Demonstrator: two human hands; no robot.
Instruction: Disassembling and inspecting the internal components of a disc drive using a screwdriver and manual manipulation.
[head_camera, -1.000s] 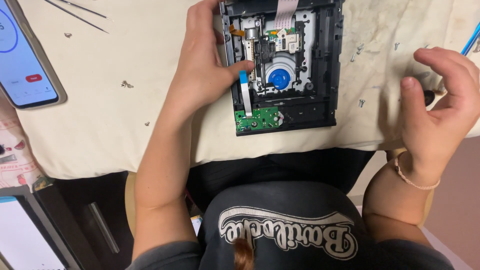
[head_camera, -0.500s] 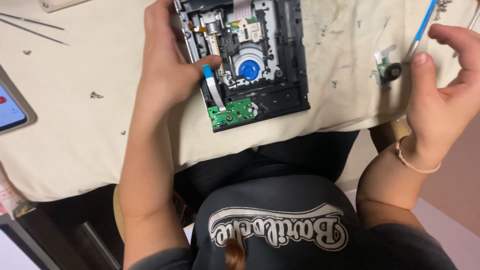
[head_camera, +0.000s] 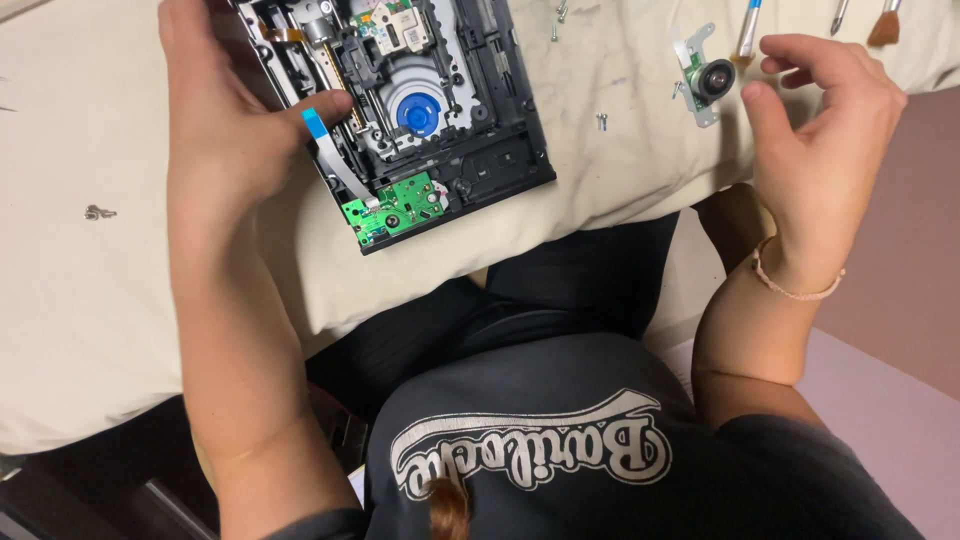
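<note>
An opened black disc drive (head_camera: 480, 150) lies on a cream cloth, showing a blue hub (head_camera: 415, 112), a small green circuit board (head_camera: 395, 208) and a white flat ribbon cable (head_camera: 330, 160) with a blue tip. My left hand (head_camera: 235, 130) grips the drive's left side, thumb resting by the ribbon's blue end. My right hand (head_camera: 825, 140) hovers over the table's right edge, fingers apart and curled, holding nothing. Just left of its fingertips lies a small motor on a metal bracket (head_camera: 705, 78).
Loose screws (head_camera: 602, 122) lie on the cloth (head_camera: 110, 300) right of the drive, another small part (head_camera: 96, 212) far left. Brush and tool handles (head_camera: 748, 28) poke in at the top right. The table edge runs above my lap.
The view has shifted, so the drive now sits further left and the phone at the left is out of sight. My right hand has moved inward beside the small motor.
</note>
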